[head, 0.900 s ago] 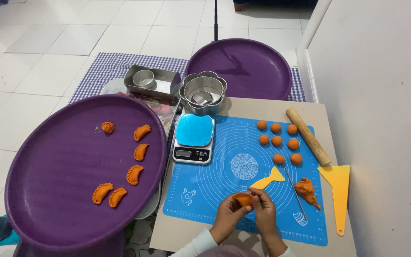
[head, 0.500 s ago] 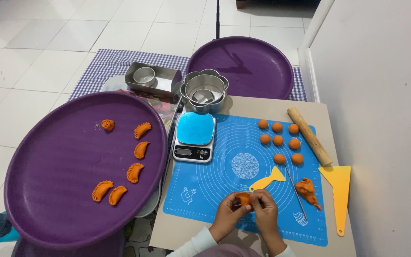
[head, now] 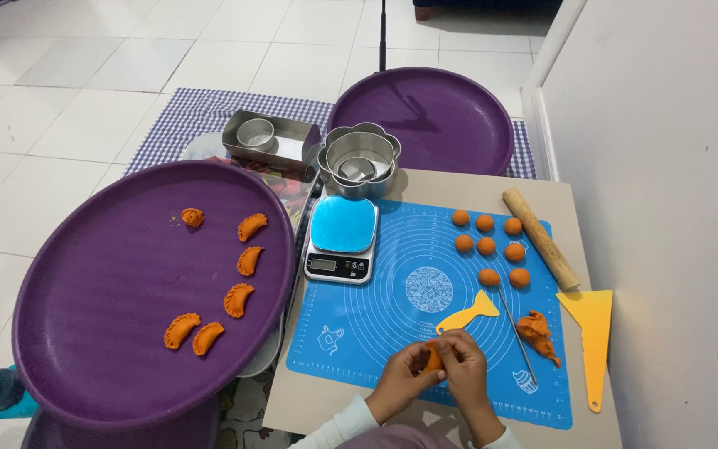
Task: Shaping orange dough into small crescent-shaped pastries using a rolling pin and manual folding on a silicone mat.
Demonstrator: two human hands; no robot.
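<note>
While both hands (head: 438, 372) pinch orange dough piece (head: 434, 357) | dough mostly hidden by fingers

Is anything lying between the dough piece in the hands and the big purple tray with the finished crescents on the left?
Nothing visible: the dough piece, pinched by the left hand and right hand, has only bare blue mat between it and the purple tray.

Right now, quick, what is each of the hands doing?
Left hand: closed, pinching the orange dough piece.
Right hand: closed on the same dough piece.
</note>
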